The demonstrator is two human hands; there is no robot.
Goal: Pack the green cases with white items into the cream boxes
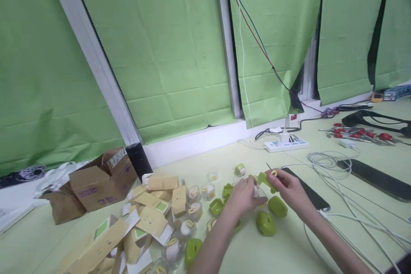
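My right hand (287,186) is closed, its thumb and fingers pinching a small green piece with a yellow loop (263,180). Close beside it, my left hand (244,199) has its fingers curled round at a pale, rounded thing (256,192), partly hidden, so what it grips is not clear. Just below the hands lie a green rounded case with a slot (266,223) and an open green shell (278,206). More green shells (216,206) sit left of my left hand. Several clear cups holding pale egg-shaped things with yellow loops (187,229) stand farther left.
Yellowish small boxes (150,222) are heaped at the left, before an open brown carton (102,180) and a black cylinder (138,160). A phone (306,190), white cables (340,205), a power strip (285,144) and red-ended tools (362,133) occupy the right.
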